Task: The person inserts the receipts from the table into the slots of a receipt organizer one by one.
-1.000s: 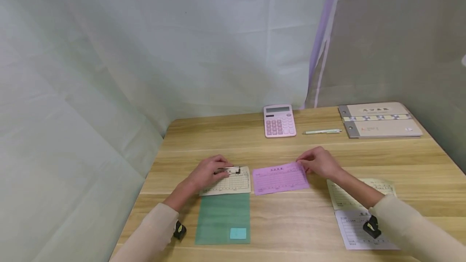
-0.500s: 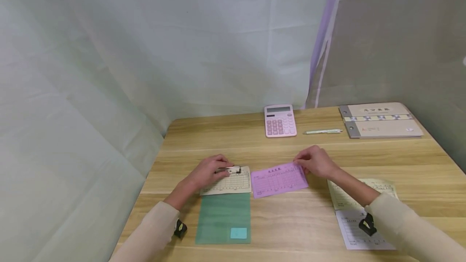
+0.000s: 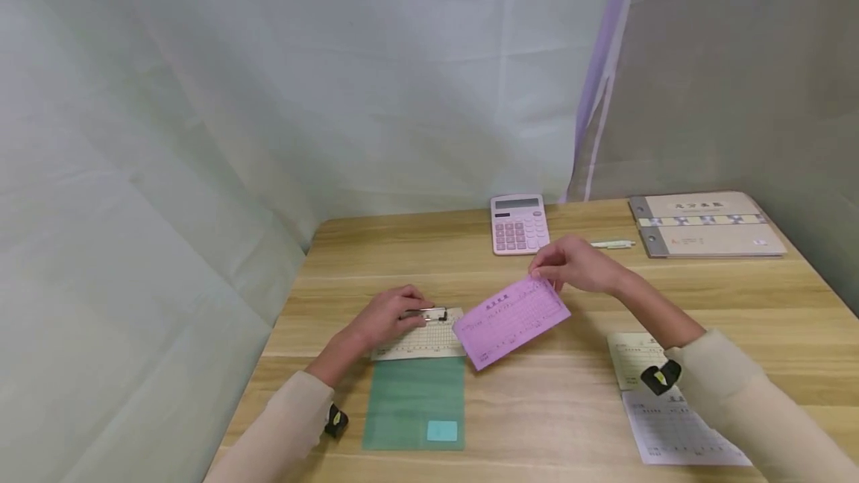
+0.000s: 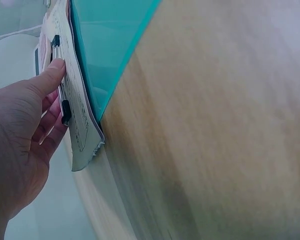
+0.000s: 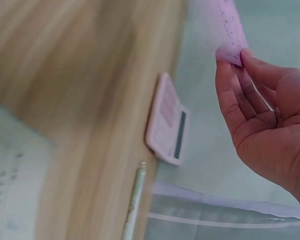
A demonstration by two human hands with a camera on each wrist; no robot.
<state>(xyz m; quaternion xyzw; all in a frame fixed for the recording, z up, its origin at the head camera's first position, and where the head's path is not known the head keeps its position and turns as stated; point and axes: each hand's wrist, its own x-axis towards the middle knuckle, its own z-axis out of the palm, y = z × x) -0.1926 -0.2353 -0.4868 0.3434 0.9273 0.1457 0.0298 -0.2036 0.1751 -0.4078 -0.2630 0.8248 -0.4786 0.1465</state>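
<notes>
A: Starting nearest, and taking the purple slip (image 3: 513, 323) as the clock's centre: seeing what?

B: Finding the white form (image 3: 663, 432) at four o'clock, meeting the yellow form (image 3: 631, 362) just beyond, probably lying out there to avoid mixing with the cream form (image 3: 428, 342). Noticing the green sheet (image 3: 401, 405) at eight, apparently backing that cream form.

A: Gripping anything at nine?

B: Pinching the metal clip (image 4: 65, 109) with the left hand (image 3: 389, 316), setting the thumb in front and fingers behind. Presumably steadying the cream form by its top edge.

A: And at the centre, holding how?

B: Pinching the purple slip between thumb and fingers of the right hand (image 3: 579, 267), at half past one, by the top right corner alone, tilting it. Likely leaving the printed face uncovered. Not making out any touch between its left edge and the cream form.

A: Looking farther?

B: Spotting the pen (image 3: 614, 244) at two o'clock, partly hiding behind the right hand; then the pink calculator (image 3: 518, 232) at twelve and the beige book (image 3: 713, 235) farther out at two. Probably resting back there out of the papers' way. Beyond them, meeting the hanging cloth (image 3: 429, 95) along the table's (image 3: 557, 412) far edge.
</notes>
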